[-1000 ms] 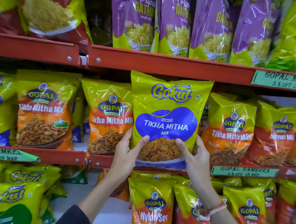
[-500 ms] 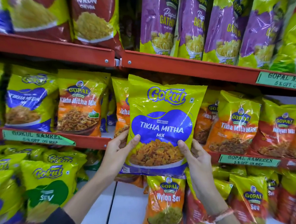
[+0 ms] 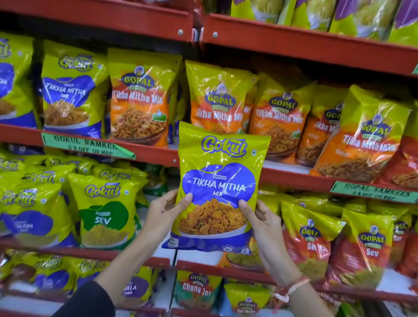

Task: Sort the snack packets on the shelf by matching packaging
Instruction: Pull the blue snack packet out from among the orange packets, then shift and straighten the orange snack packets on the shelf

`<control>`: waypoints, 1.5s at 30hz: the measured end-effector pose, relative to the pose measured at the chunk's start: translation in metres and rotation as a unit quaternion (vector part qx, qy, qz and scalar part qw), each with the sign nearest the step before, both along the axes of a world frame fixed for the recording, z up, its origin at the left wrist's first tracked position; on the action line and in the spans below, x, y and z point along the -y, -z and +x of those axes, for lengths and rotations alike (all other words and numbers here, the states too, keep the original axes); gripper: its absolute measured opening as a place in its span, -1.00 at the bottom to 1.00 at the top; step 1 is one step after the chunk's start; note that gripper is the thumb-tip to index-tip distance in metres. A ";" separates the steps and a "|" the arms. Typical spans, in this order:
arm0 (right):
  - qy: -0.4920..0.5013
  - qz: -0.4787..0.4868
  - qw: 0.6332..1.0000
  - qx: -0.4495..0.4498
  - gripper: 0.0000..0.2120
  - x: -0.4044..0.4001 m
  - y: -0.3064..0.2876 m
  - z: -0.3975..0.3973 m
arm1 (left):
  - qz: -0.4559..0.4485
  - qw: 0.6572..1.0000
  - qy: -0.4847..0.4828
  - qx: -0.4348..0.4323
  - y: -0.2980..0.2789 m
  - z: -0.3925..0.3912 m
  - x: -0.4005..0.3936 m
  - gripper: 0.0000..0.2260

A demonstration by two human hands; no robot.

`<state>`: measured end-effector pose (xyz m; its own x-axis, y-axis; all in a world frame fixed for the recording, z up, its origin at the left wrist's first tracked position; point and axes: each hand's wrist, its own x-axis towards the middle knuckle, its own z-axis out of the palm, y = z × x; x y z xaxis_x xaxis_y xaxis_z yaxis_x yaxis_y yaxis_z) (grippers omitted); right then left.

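Note:
I hold a yellow-green and blue Gokul Tikha Mitha Mix packet (image 3: 219,184) upright in front of the red shelves. My left hand (image 3: 164,213) grips its lower left edge, and my right hand (image 3: 263,226) grips its lower right edge. Matching Gokul Tikha Mitha packets (image 3: 69,91) stand on the middle shelf at the left. Orange Gopal Tikha Mitha Mix packets (image 3: 139,101) fill that shelf from the centre to the right, directly behind and above the held packet.
A red shelf rail (image 3: 85,147) carries a green "Gokul Namkeen" label, and a "Gopal Namkeen" label (image 3: 376,192) sits at the right. Gokul Sev packets (image 3: 105,213) fill the lower left; red Gopal Sev packets (image 3: 370,248) the lower right. Purple packets line the top shelf.
The packet has come away from the middle shelf and now hangs lower in view. The view has shifted left, showing more Gokul packets. Both hands keep their grip.

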<state>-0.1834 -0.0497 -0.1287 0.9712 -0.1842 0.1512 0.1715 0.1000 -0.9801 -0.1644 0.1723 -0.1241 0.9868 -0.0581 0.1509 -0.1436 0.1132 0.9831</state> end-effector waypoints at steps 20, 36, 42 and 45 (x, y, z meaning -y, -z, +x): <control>-0.030 0.010 0.938 -0.344 -0.52 -0.064 0.120 0.079 | 0.044 0.939 -0.073 -0.332 0.131 0.068 -0.047 -0.60; -0.026 -0.107 0.877 -0.467 -0.51 -0.060 0.169 0.155 | 0.114 0.884 0.020 -0.453 0.151 0.143 -0.046 -0.54; 0.004 -0.360 0.856 -0.372 -0.55 -0.080 0.118 0.151 | 0.210 0.895 0.041 -0.391 0.134 0.146 -0.051 -0.81; -0.022 -0.409 0.869 -0.277 -0.58 -0.100 0.079 0.147 | 0.257 0.915 0.071 -0.302 0.106 0.148 -0.067 -0.83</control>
<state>-0.0362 0.0508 -0.2082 0.9400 -0.1955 -0.2797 -0.3359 -0.6743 -0.6576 -0.0168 0.2394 -0.2303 0.8578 -0.1030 -0.5035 0.4240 -0.4120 0.8066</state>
